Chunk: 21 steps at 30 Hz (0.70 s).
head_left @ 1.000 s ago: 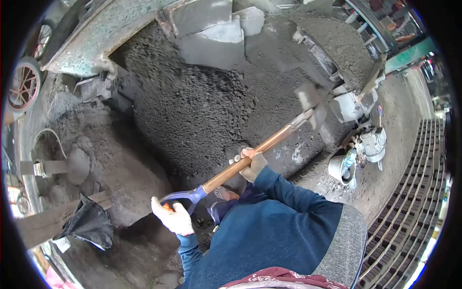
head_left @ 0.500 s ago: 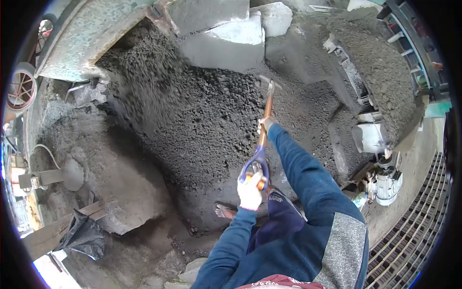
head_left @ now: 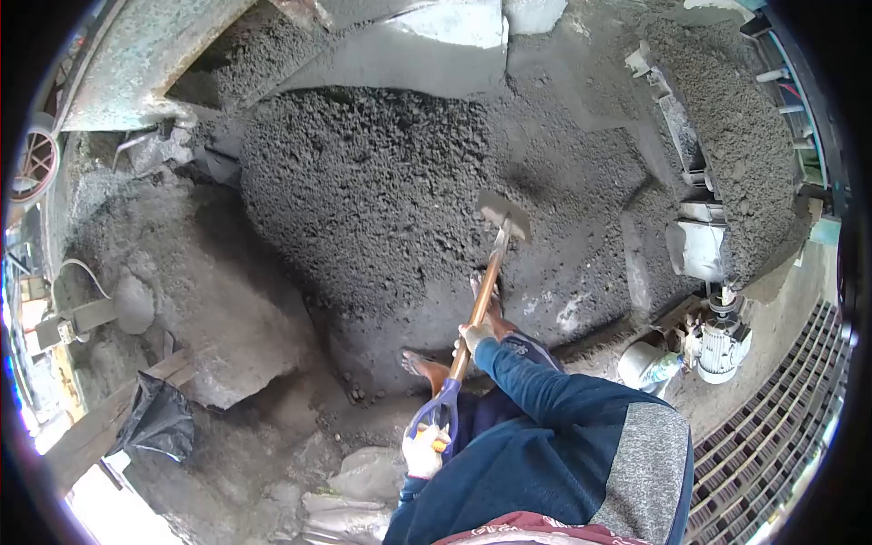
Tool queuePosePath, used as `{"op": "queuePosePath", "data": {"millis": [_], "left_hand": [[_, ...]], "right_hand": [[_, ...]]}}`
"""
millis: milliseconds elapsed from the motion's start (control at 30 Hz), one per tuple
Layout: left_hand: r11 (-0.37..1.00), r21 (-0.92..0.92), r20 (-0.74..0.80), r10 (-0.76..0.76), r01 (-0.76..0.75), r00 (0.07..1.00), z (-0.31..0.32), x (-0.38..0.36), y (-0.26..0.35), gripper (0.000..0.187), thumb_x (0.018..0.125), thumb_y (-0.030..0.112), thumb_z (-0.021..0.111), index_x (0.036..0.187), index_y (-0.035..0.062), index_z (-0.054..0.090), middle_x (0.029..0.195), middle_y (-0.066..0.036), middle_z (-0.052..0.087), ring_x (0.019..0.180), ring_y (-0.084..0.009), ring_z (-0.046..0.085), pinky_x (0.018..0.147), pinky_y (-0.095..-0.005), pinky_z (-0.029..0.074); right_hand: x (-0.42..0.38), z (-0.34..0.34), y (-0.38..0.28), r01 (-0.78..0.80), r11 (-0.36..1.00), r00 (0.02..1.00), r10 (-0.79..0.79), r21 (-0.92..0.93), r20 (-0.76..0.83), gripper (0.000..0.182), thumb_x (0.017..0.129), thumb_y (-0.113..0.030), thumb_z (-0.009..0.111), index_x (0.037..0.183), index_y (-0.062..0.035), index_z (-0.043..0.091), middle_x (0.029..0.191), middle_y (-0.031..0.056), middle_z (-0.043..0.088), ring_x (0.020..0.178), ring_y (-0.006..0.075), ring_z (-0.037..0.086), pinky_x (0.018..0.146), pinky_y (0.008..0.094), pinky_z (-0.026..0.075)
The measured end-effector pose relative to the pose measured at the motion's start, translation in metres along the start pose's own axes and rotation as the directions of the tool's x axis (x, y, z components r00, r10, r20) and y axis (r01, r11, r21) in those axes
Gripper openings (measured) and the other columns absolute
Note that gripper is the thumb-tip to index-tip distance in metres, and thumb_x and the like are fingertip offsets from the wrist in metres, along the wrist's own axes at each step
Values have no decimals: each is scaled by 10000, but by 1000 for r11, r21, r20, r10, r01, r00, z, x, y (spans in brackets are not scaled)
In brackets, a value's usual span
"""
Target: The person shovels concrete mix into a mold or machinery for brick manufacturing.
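Observation:
A shovel [head_left: 488,283] with a wooden shaft and a purple D-shaped handle slants across the middle of the view. My left hand [head_left: 424,452], in a pale glove, is closed on the handle's grip at the bottom. Partway up the shaft, my right hand [head_left: 475,338] is wrapped round the wood. The shovel's flat metal blade [head_left: 503,214] lies at the right edge of a wide bed of dark, lumpy wet mix [head_left: 363,191]. No load shows on the blade. My bare feet stand just below the mix.
At the right are a motor [head_left: 720,352], a metal grating [head_left: 772,436] and a trough heaped with grey material [head_left: 740,145]. A large block [head_left: 227,318] stands at the left, near a black plastic bag [head_left: 162,420]. A rusty metal chute [head_left: 145,54] is at the upper left.
Both hands and the shovel have come down and back toward my body, and the blade now shows broadside. Loose material that was blurred in motion at the upper left has settled.

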<state>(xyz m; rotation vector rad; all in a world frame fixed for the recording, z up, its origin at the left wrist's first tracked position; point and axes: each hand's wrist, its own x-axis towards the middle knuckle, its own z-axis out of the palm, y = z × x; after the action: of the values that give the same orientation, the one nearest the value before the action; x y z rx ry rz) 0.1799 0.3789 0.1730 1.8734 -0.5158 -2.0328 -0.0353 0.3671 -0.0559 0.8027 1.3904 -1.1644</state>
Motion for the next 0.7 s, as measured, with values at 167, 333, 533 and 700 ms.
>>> {"op": "queuePosePath", "data": {"millis": [167, 333, 533, 700], "left_hand": [[998, -60, 180, 32, -21, 983, 64, 49, -3, 182, 828, 69, 665, 980, 5, 589, 761, -113, 635, 623, -215, 623, 625, -332, 547], [998, -12, 351, 67, -67, 934, 111, 71, 39, 95, 848, -6, 604, 826, 49, 530, 667, -92, 606, 564, -208, 607, 825, -432, 551], [966, 61, 261, 227, -250, 938, -20, 42, 15, 92, 855, 33, 618, 802, 10, 547, 661, -116, 614, 548, -197, 612, 656, -351, 548], [991, -20, 158, 136, -135, 978, -225, -30, 12, 91, 847, 62, 601, 791, 38, 534, 603, -117, 583, 509, -238, 579, 921, -510, 523]], "right_hand": [[14, -9, -90, 260, 956, 960, -271, -138, -69, 176, 884, -4, 599, 1023, -40, 497, 739, 127, 535, 468, 276, 544, 394, 474, 509], [11, 0, -147, 216, 976, 970, -218, -29, -108, 121, 911, -88, 581, 978, -30, 499, 695, 129, 537, 497, 288, 568, 414, 499, 518], [27, 21, 5, 113, 987, 993, -115, -114, -7, 107, 885, -74, 577, 958, -45, 504, 683, 148, 568, 515, 322, 611, 440, 495, 530], [-26, 65, 218, -6, 987, 1000, 8, -158, 12, 124, 859, -47, 580, 960, -49, 506, 715, 152, 590, 506, 319, 615, 433, 500, 528]]}}
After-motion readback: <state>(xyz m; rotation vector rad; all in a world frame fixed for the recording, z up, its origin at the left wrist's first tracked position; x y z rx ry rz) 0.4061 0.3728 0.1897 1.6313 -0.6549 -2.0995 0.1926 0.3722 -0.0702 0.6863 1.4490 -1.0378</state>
